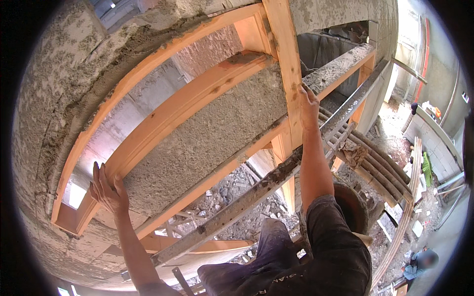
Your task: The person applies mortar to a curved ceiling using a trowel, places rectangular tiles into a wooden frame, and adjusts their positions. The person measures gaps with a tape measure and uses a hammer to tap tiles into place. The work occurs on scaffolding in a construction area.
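Note:
An orange-brown wooden frame (163,114) with a curved top is set in a rough cement wall. Fingers spread, my left hand (109,191) rests against the left end of the frame's curved middle rail. A wide wooden board (287,64) crosses the frame upright at its right end. My right hand (309,104) grips that board's right edge; part of its fingers is hidden. Between the rails lies a grey rough-plastered panel (212,133). Wet-looking mortar (106,81) lines the outer edge of the arch.
A cement-stained metal bar (237,209) runs slantwise before my body. Bamboo poles (377,170) and a dark bucket (351,207) are at my right. A saw blade (182,281) shows near my lap. Rubble covers the ground below. A person in blue (417,266) is far below right.

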Motion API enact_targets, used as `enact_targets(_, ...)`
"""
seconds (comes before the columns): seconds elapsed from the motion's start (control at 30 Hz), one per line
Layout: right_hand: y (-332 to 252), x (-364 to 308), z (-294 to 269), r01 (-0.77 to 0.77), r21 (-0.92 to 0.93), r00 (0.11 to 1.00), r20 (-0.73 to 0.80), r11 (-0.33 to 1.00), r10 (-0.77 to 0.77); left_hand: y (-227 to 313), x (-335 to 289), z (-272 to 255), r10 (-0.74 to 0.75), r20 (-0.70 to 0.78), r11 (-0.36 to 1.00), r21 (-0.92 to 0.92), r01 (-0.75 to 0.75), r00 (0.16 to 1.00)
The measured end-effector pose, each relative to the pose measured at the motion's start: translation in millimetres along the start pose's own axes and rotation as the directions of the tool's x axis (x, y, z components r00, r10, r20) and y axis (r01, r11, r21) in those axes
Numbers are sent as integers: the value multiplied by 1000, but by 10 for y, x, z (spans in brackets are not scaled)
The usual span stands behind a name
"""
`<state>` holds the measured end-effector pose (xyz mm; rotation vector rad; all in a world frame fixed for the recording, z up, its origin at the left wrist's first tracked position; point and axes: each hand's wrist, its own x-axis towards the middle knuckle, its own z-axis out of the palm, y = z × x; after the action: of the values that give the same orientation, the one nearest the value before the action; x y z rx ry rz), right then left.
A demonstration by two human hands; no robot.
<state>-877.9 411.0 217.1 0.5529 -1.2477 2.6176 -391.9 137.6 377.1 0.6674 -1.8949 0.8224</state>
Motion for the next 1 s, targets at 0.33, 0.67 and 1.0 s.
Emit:
enact_targets(0.33, -72, -86, 54, -22, -22, 1000, -13, 1000, 21, -45, -4, -25, 24, 21, 1000, 5, -24, 1000)
enact_targets(0.67, 62, 10, -69, 25, -96, 1000, -9, 995, -26, -27, -4, 41, 61, -6, 998, -23, -61, 998)
enact_targets(1.0, 82, 27, -42, 35, -3, 999, -34, 999, -35, -65, 23, 57, 70, -52, 998, -6, -70, 996)
